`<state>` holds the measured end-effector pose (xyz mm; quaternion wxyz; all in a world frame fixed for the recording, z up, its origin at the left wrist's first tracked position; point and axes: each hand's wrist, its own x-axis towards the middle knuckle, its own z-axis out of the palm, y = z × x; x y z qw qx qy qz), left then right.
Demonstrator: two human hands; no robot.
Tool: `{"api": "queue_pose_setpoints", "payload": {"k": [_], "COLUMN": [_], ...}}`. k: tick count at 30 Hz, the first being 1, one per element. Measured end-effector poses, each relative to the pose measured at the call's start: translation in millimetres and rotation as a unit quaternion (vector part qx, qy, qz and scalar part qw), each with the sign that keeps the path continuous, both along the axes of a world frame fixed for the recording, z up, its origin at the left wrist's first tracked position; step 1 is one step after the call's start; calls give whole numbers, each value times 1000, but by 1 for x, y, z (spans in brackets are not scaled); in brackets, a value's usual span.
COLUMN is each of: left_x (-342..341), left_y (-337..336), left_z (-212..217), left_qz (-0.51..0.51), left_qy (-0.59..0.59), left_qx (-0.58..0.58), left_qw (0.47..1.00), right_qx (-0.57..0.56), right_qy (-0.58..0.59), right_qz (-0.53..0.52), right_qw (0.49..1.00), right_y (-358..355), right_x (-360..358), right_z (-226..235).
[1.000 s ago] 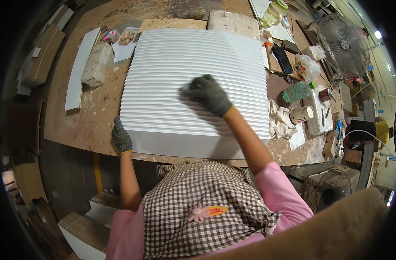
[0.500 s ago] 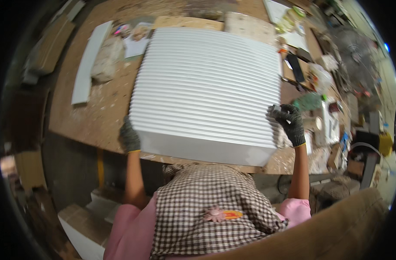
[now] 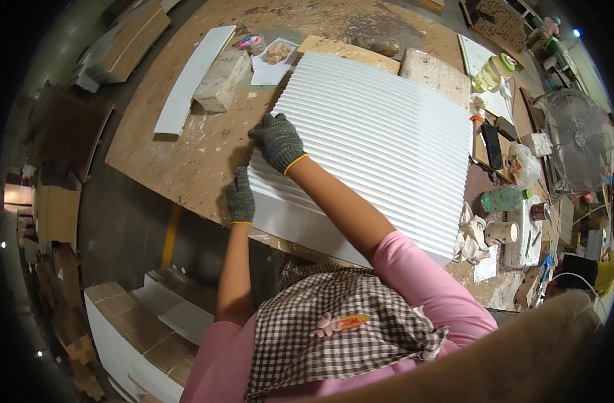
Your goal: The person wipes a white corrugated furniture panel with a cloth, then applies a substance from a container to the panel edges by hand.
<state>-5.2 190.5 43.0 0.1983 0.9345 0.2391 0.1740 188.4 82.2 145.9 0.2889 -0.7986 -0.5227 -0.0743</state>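
L hand point(image 3: 240, 199), grey glove, gripped the near-left edge of the white ribbed panel point(image 3: 381, 141), fingers curled shut round the rim. R hand point(image 3: 277, 139) lay just beyond it on the ribs near the left edge, fingers spread & pressed flat. Panel sat flat on the worn wooden worktop point(image 3: 186, 161), near edge at the front. Looked like the wiping/pressing-down step; next likely needs even pressure along the ribs w/ the L hand steadying.

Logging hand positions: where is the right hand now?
In the head view, the right hand rests on the left edge of the white ribbed panel, just above the left hand.
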Motion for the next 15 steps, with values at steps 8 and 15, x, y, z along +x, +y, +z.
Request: {"api": "queue_pose_setpoints", "payload": {"k": [8, 15], "left_x": [19, 21], "left_y": [-18, -20], "left_z": [13, 18], "left_qz": [128, 134], "left_qy": [-161, -144], "left_qx": [-200, -253], "left_qw": [958, 947], "right_qx": [93, 32], "right_qy": [150, 67], "right_qz": [-153, -210], "right_qw": [972, 975], "right_y": [-237, -287], "right_x": [6, 5], "right_z": [-5, 3]}}
